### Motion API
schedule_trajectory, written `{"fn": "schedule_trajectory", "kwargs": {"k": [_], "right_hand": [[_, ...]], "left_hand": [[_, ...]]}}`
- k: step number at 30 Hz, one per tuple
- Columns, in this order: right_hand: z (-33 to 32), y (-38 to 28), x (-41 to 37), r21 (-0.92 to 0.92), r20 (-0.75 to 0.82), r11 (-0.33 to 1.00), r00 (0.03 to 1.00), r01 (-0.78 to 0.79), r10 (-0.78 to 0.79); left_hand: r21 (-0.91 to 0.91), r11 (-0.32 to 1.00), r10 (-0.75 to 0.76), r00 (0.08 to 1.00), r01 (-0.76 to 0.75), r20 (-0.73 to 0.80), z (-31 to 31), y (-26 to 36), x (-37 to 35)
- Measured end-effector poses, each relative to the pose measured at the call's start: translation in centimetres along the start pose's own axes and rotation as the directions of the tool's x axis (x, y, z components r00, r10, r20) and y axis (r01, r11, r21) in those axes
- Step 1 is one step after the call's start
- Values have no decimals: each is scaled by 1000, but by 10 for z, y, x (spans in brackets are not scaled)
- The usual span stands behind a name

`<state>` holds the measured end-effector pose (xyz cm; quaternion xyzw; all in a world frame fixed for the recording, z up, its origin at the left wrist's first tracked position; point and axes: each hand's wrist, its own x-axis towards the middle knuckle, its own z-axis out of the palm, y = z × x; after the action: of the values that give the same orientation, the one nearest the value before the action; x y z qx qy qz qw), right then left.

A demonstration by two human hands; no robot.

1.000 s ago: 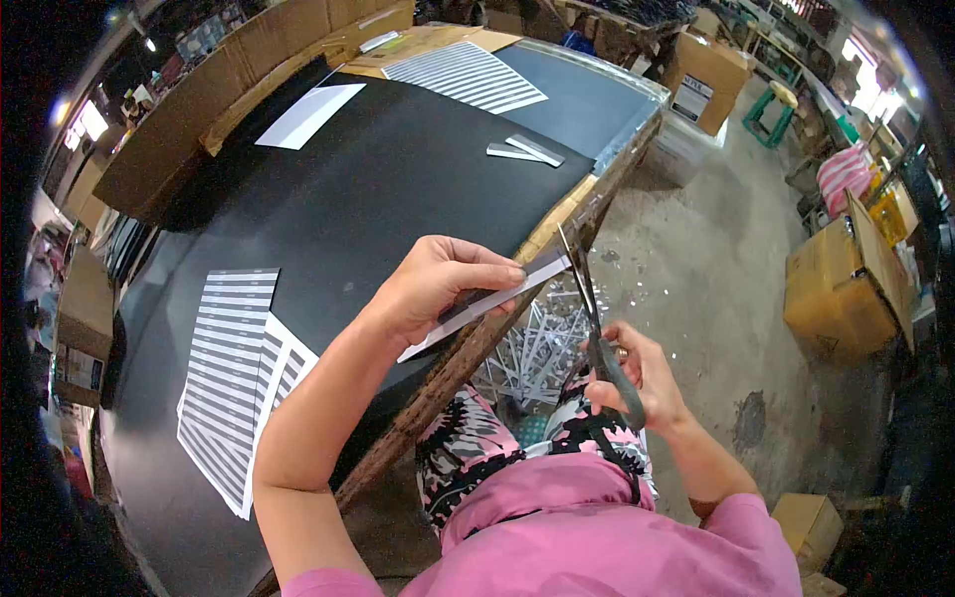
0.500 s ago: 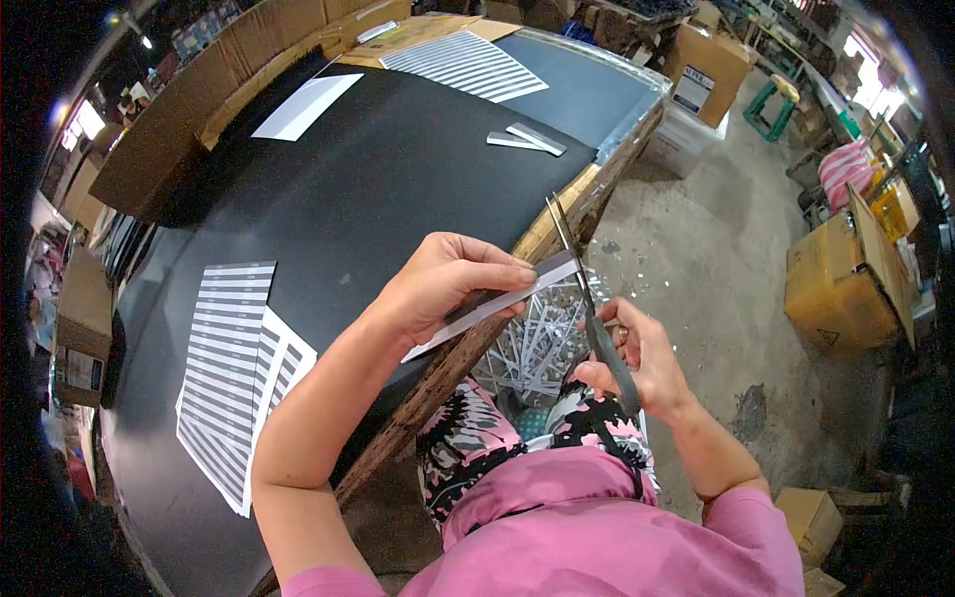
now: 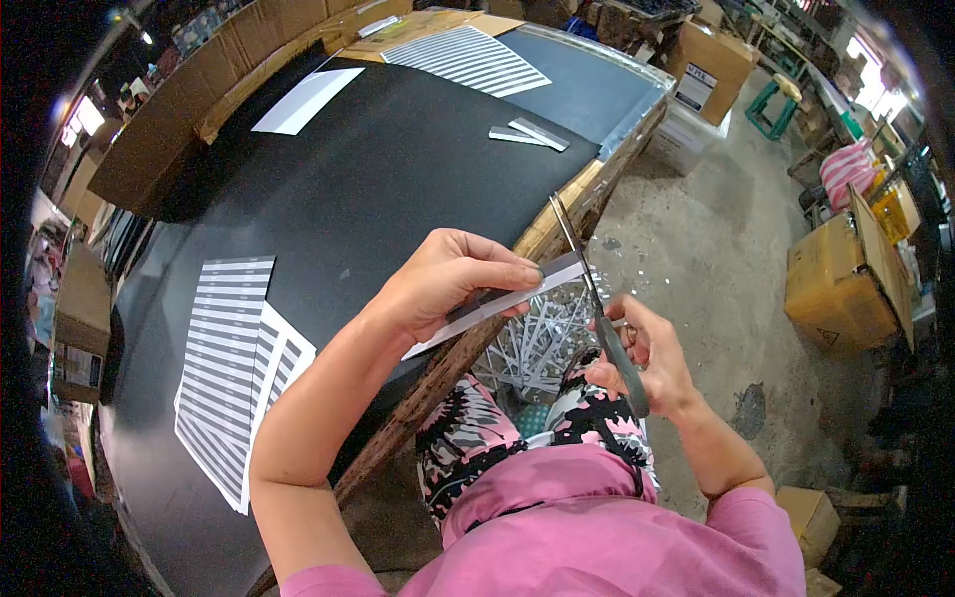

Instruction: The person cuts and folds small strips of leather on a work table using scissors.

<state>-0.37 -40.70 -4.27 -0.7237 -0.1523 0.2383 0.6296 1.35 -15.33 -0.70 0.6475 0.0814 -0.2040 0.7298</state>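
Between thumb and fingers, my left hand point(image 3: 466, 281) pinches a grey and white paper strip point(image 3: 559, 273) over the table's wooden edge. My right hand point(image 3: 647, 358) is wrapped round the handles of dark scissors point(image 3: 587, 274), whose blades point up and away. The strip's far end meets the blades. Striped sheets point(image 3: 227, 348) lie in a stack to the left on the black tabletop point(image 3: 378, 179). Two short strips point(image 3: 540, 133) rest near the far right edge. Below the strip, many thin paper offcuts point(image 3: 542, 343) are heaped between my knees.
More striped paper point(image 3: 468, 62) and a white sheet point(image 3: 308, 100) lie at the far side. A long cardboard piece point(image 3: 239, 75) borders the table's left. Cardboard boxes point(image 3: 841, 284) and a green stool point(image 3: 773, 107) stand on the floor at the right.
The scissors and my right hand have shifted slightly right, and the visible end of the strip sits slightly farther right. My left hand keeps its pinch.
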Motion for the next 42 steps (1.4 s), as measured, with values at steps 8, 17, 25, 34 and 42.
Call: {"fn": "schedule_trajectory", "kwargs": {"k": [8, 17, 25, 34, 42], "right_hand": [[4, -5, -9, 93, 14, 995, 1000, -28, 27], [5, -3, -15, -38, -58, 999, 998, -25, 23], [10, 7, -28, -22, -82, 989, 986, -144, 142], [8, 25, -16, 292, -244, 956, 968, 11, 64], [18, -20, 29, 282, -333, 924, 929, 260, -160]], "left_hand": [[-10, 1000, -3, 1000, 3, 22, 2, -1, 0], [-60, 998, -30, 998, 33, 50, 4, -2, -1], [5, 996, -92, 992, 92, 85, 7, -10, 3], [-9, 997, -75, 993, 76, 91, 12, -13, 3], [43, 997, 65, 997, -67, 46, 15, -8, -5]]}}
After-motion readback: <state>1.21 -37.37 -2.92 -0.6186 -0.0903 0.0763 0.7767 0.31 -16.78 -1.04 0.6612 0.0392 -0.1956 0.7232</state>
